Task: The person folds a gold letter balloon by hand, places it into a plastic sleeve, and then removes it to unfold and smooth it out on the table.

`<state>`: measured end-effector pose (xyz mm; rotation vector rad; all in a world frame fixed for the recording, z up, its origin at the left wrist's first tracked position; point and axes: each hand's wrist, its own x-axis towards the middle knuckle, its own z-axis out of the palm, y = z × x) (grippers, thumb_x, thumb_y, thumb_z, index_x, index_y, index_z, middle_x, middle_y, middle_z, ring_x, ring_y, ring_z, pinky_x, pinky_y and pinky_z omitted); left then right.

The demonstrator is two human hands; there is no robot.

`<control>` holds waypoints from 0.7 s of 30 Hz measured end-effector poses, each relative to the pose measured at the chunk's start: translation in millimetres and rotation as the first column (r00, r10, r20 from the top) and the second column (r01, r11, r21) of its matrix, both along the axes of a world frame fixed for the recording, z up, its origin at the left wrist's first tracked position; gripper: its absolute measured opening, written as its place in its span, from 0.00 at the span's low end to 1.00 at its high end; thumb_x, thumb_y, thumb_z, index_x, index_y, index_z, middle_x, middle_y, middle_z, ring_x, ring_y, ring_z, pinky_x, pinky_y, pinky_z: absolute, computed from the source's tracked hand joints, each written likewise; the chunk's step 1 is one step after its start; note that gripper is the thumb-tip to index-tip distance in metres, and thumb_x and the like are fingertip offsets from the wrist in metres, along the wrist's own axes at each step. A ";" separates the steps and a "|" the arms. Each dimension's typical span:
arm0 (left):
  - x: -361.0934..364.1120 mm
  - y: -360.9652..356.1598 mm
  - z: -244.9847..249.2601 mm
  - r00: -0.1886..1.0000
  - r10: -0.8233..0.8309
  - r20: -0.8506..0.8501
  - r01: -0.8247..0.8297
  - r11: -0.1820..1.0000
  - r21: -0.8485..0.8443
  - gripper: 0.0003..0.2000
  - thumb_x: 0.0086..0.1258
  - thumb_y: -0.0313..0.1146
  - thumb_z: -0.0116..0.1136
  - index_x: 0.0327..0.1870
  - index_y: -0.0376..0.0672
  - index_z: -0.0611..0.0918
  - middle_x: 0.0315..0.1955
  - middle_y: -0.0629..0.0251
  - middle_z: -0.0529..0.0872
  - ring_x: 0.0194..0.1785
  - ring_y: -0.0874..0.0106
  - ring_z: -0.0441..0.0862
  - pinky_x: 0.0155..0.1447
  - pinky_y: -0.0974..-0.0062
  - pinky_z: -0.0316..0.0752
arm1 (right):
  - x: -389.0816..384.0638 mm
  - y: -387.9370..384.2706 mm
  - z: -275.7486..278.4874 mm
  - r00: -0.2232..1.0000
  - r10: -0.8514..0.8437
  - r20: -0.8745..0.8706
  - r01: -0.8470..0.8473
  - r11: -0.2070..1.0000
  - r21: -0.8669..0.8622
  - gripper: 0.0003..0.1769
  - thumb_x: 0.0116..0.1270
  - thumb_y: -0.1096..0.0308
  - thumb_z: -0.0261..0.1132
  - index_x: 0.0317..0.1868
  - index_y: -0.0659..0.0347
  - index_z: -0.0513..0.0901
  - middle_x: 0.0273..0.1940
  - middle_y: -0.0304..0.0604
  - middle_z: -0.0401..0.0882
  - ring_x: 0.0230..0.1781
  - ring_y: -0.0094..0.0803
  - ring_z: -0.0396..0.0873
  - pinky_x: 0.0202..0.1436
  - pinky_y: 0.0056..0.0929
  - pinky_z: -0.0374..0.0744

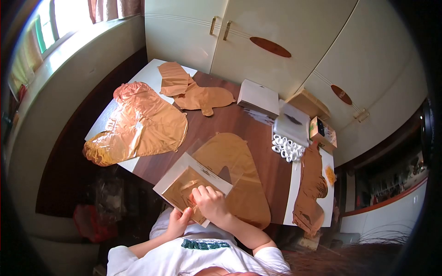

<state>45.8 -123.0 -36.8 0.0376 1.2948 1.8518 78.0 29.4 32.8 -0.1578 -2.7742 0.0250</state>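
Observation:
Over the table's front edge I hold a clear plastic bag with a white header (pixel 186 162), and a folded gold foil balloon (pixel 177 188) shows in its lower part. My left hand (pixel 178 222) grips the lower edge, thumb on top. My right hand (pixel 209 202) is closed, its curled fingers pressed on the folded foil; the fingertips are partly hidden. Just beyond the bag, a flat gold foil balloon (pixel 251 184), shaped like a letter A with a small hole, lies on the brown tabletop, partly covered by the bag and my right forearm.
Crumpled foil balloons lie at left (pixel 152 126), at the back (pixel 205 96) and at right (pixel 309 193). A white box (pixel 258 97), a stack of clear bags (pixel 292 124), white rings (pixel 287 148) and a small open box (pixel 323 133) stand back right. Cabinets (pixel 276 27) border the table's far side.

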 end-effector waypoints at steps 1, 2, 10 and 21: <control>-1.2 -4.0 4.5 0.999 -0.011 0.048 0.011 1.000 -0.011 0.10 0.75 0.29 0.49 0.53 0.38 0.72 0.43 0.64 0.81 0.41 0.74 0.83 0.37 0.79 0.82 | 1.4 -0.2 -2.2 1.000 -0.002 0.008 0.002 1.000 0.003 0.05 0.54 0.68 0.62 0.29 0.52 0.74 0.28 0.34 0.72 0.30 0.25 0.78 0.27 0.22 0.79; -2.7 -7.4 8.1 0.995 -0.023 0.097 0.025 0.999 -0.020 0.10 0.75 0.30 0.50 0.53 0.37 0.71 0.41 0.64 0.82 0.41 0.72 0.84 0.34 0.78 0.82 | 2.6 0.2 -3.9 1.000 -0.006 0.017 0.006 1.000 0.006 0.05 0.54 0.68 0.62 0.29 0.52 0.74 0.28 0.34 0.72 0.30 0.25 0.78 0.26 0.22 0.79; -12.2 -22.3 3.6 0.998 -0.058 -0.027 0.058 0.998 -0.032 0.07 0.73 0.29 0.52 0.44 0.35 0.75 0.35 0.60 0.84 0.36 0.70 0.86 0.35 0.77 0.81 | 4.1 -2.8 -13.7 1.000 0.017 -0.006 -0.017 0.999 0.037 0.05 0.54 0.68 0.62 0.28 0.51 0.72 0.27 0.33 0.71 0.29 0.24 0.77 0.25 0.21 0.78; -12.6 5.2 -9.2 0.857 0.092 -0.506 -0.150 0.986 -0.074 0.06 0.66 0.28 0.62 0.30 0.36 0.82 0.25 0.73 0.76 0.27 0.82 0.69 0.30 0.84 0.65 | 12.1 -3.4 0.6 0.998 0.029 -0.059 -0.031 0.999 -0.028 0.04 0.57 0.66 0.62 0.29 0.51 0.73 0.27 0.33 0.70 0.30 0.25 0.76 0.26 0.24 0.77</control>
